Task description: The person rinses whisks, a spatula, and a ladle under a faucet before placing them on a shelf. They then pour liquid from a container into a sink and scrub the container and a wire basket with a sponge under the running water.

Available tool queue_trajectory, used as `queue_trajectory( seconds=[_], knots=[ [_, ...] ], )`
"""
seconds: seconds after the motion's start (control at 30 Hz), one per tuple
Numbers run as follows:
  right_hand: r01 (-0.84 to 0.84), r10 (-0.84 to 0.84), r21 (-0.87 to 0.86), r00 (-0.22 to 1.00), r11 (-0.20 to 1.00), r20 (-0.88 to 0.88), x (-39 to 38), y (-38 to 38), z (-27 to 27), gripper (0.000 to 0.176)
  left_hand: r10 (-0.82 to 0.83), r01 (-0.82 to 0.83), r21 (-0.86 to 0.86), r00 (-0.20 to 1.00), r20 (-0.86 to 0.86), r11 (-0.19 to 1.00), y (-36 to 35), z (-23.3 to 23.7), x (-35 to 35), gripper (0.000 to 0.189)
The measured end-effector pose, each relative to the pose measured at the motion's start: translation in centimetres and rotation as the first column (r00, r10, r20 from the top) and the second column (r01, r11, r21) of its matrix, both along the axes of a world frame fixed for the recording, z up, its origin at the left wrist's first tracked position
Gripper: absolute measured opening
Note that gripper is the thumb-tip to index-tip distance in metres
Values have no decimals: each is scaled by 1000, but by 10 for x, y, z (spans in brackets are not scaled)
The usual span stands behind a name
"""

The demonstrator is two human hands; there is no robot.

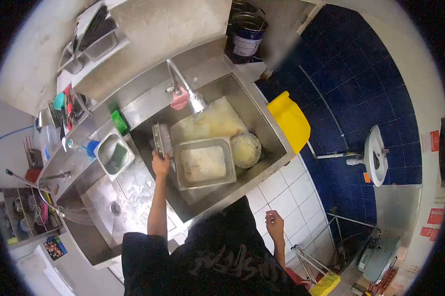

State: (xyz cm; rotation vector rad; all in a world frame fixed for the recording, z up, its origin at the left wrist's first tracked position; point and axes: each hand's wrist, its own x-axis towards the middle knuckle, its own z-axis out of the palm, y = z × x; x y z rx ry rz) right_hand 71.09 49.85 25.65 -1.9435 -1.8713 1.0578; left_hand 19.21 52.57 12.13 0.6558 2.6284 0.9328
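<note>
The left hand (160,163) tilts a container (163,140) lengthwise toward the sink's (254,106) back.

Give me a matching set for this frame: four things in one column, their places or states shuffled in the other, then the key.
1. Left hand
2. Right hand
3. Green pad
4. White washbasin

a. Lying in a small metal tray
b. Mounted at the blue-tiled wall
c. Gripping a metal container
d. Above the white floor tiles, fingers curled

Pairs: 1-c, 2-d, 3-a, 4-b
</note>
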Motion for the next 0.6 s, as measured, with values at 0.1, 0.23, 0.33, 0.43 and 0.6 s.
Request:
queue_trajectory(
  seconds=[0.1,0.23,0.33,0.43,0.6],
  knots=[
    [-24,10,-59,973,998,-229,-16,28,-9,11,4,-3,29,1000,-25,1000,14,-28,-12,47],
    [-235,238,42,954,971,-182,-76,101,-14,13,19,-28,-85,995,-101,996,28,-10,-1,41],
    [-288,296,70,929,955,-223,-123,159,-84,28,-24,41,49,951,-310,998,20,61,35,30],
    [-402,404,-125,915,907,-15,-170,203,-161,39,133,-121,294,991,-21,948,8,149,73,31],
    [-212,74,-771,975,601,-210,-192,201,-354,42,466,-428,459,884,34,778,-23,154,98,35]
  ],
)
